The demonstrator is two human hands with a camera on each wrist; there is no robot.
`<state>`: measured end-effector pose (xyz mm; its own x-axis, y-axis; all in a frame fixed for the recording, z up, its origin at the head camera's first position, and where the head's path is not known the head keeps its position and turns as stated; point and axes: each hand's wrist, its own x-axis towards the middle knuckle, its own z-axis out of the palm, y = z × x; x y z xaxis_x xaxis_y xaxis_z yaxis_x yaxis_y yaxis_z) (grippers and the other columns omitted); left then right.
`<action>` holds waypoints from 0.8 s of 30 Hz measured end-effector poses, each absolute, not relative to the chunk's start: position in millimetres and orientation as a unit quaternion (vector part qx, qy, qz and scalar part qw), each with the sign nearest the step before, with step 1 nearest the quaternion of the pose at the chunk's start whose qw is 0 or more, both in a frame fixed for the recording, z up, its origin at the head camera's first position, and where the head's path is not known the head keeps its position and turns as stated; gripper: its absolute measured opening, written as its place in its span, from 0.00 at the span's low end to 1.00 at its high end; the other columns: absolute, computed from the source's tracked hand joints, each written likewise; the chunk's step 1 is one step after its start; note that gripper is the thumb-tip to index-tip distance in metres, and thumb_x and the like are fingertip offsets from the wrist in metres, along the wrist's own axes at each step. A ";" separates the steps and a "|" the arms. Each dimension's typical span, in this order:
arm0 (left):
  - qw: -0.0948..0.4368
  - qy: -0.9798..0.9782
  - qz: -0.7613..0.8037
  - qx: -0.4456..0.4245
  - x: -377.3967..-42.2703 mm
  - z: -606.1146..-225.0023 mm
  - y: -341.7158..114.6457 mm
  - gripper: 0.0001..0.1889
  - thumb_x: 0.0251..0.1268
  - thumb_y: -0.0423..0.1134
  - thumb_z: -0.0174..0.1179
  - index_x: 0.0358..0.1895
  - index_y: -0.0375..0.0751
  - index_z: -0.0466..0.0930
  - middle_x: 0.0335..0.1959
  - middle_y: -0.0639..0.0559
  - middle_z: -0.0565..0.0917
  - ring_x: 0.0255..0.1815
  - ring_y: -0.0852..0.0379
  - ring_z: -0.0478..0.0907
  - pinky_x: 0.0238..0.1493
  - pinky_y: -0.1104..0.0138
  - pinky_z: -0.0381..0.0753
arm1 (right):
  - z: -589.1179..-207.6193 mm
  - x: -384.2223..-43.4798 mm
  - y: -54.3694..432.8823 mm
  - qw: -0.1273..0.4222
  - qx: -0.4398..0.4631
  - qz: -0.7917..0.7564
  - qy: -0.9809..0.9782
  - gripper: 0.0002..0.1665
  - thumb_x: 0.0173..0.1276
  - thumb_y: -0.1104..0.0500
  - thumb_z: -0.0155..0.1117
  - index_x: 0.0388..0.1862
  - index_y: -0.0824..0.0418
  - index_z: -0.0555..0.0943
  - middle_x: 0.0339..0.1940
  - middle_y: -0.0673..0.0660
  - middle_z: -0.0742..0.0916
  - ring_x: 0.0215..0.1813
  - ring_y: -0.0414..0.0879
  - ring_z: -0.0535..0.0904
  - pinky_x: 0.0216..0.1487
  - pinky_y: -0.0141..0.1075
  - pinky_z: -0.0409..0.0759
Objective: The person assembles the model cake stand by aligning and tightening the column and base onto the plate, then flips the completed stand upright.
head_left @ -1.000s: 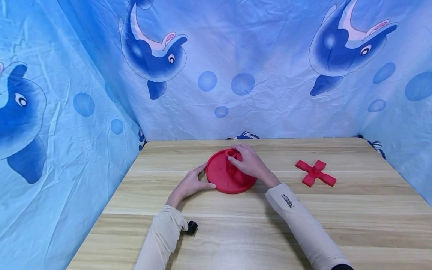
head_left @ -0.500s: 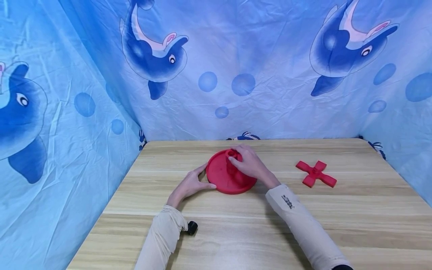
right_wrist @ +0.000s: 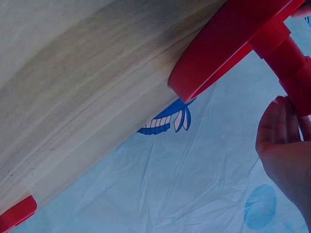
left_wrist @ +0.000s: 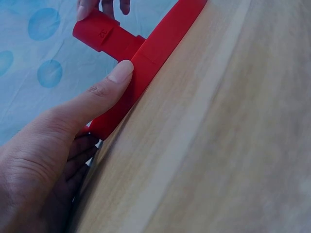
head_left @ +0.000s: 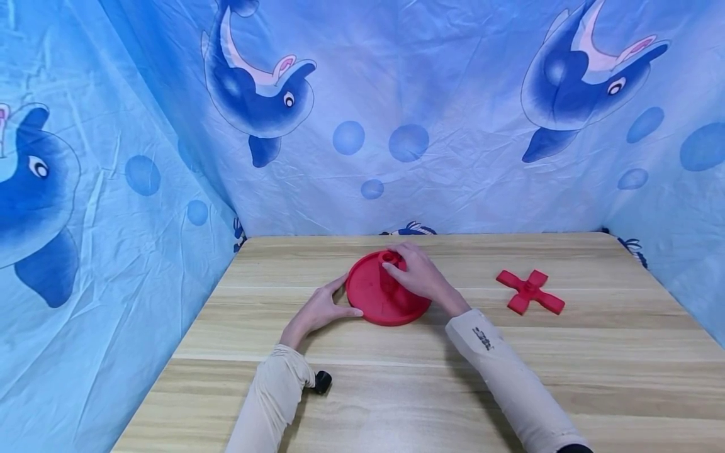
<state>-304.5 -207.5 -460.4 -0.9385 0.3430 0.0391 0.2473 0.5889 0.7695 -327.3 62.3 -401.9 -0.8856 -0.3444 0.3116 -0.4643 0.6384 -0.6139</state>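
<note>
A red round base with a low rim lies flat on the wooden table. From its middle rises a red hollow post, wider at the top, and in the left wrist view its collar bears small digits. My left hand holds the base's near-left edge, thumb in front and fingers around the far side, partly hidden in the left wrist view. At the post's top, my right hand grips from the right between thumb and fingers; the right wrist view shows those fingers against the post.
A red cross-shaped piece with a small raised hub lies on the table to the right. Blue dolphin-print cloth hangs behind the table and at both sides. A small black object is at the left sleeve.
</note>
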 end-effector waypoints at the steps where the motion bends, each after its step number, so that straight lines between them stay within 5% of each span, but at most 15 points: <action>1: 0.056 0.890 0.421 0.166 -304.6 -460.3 -207.4 0.56 0.53 0.58 0.79 0.83 0.47 0.58 0.79 0.47 0.65 0.79 0.45 0.59 0.75 0.47 0.64 | -401.9 -327.3 62.1 0.083 0.222 0.365 -0.900 0.32 0.71 0.54 0.72 0.71 0.62 0.77 0.62 0.60 0.81 0.63 0.56 0.76 0.52 0.50 0.86; 24: 0.062 0.887 0.427 0.162 -304.4 -458.8 -207.3 0.56 0.53 0.57 0.79 0.83 0.47 0.58 0.80 0.46 0.64 0.80 0.44 0.58 0.75 0.46 0.64 | -403.0 -326.7 62.7 0.087 0.234 0.378 -0.892 0.32 0.71 0.56 0.73 0.70 0.64 0.77 0.60 0.61 0.82 0.62 0.56 0.77 0.52 0.50 0.86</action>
<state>-304.4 -207.3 -458.8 -0.9395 0.3413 0.0286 0.2353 0.5826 0.7780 -326.7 62.7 -403.0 -0.8758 -0.3509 0.3314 -0.4821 0.6055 -0.6332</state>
